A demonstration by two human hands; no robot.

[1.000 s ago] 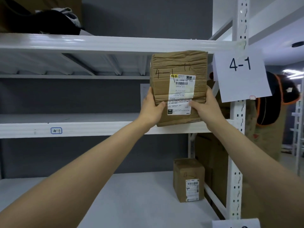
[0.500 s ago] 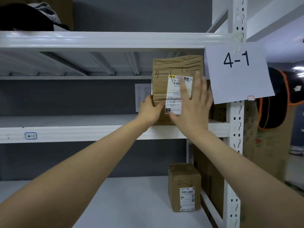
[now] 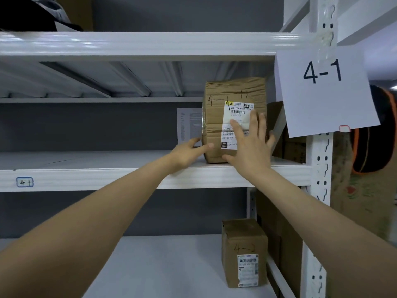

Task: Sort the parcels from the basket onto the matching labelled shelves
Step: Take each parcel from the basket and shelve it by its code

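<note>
A brown cardboard parcel [image 3: 217, 117] with "4-1" handwritten on it and a white shipping label stands upright on the middle shelf [image 3: 107, 177], near its right end. My right hand [image 3: 249, 145] lies flat against the parcel's front with fingers straight and spread. My left hand [image 3: 189, 151] touches the parcel's lower left corner with loosely extended fingers. A white paper sign reading "4-1" [image 3: 322, 91] hangs on the right upright post. A small "4-1" tag [image 3: 24, 182] is stuck on the shelf's front edge at the left.
On the lower shelf [image 3: 150, 265] stands a smaller cardboard parcel [image 3: 245, 250] marked "4-2". The top shelf [image 3: 137, 43] is just above the parcel. More cardboard boxes [image 3: 294, 151] sit behind the white upright post [image 3: 320, 190]. A sheet of paper [image 3: 189, 125] hangs on the grey back wall.
The parcel went from held in the air by both hands onto the middle shelf and further in. My right hand shifted from gripping its side to flat on its front; my left loosened.
</note>
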